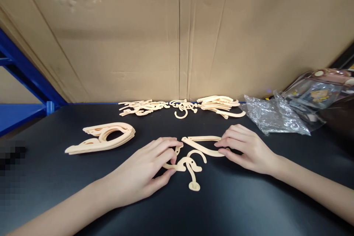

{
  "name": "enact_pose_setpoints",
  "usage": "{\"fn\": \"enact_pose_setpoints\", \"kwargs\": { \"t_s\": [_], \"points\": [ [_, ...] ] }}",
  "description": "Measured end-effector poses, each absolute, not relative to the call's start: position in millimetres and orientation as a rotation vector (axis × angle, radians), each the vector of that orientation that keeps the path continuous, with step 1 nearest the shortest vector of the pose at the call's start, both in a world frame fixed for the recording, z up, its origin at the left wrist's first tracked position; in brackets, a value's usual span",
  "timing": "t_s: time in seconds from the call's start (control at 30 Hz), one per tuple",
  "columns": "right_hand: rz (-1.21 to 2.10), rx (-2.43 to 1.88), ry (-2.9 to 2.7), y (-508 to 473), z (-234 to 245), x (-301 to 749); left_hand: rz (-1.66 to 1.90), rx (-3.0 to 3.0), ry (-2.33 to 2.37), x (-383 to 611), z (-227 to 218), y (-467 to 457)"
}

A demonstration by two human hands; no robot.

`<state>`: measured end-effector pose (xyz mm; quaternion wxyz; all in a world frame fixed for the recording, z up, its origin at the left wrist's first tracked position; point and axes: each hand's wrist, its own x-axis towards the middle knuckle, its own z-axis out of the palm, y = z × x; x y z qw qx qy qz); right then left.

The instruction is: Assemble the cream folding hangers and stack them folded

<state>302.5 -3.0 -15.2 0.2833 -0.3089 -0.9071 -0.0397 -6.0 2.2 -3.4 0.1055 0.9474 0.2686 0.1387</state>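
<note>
Looking down from the head camera, a black tabletop [55, 177] runs back to a wall of creased cardboard [124, 37], with a blue rack frame [24, 81] at the left. Near the front middle lies a cream hook piece [190, 164], and just behind it a cream curved arm [201, 143]. The left hand [146, 171], fingers half curled, pinches the hook piece's left end between thumb and fingertips. The right hand [249, 151], fingers nearly straight, presses on the curved arm's right end without closing round it. Stacks of like parts [105, 138] lie to the left and behind. A clear bag [273, 116] sits to the right. Packaging [318, 90] beyond it bears a printed picture, its writing too small to read.
</note>
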Motion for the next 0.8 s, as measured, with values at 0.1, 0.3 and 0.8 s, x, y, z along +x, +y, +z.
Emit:
{"fn": "enact_pose_setpoints", "kwargs": {
  "t_s": [0.1,0.3,0.8],
  "points": [
    [-0.098,-0.835,-2.428,-2,-16,303,0.411,2.789,0.787,-5,-4,2],
    [-0.166,-0.815,-2.413,-2,-14,304,0.44,2.803,0.752,-5,-3,0],
    [-0.157,-0.569,-2.842,-53,-6,263,0.437,2.815,0.732,-4,-3,1]
  ]
}}
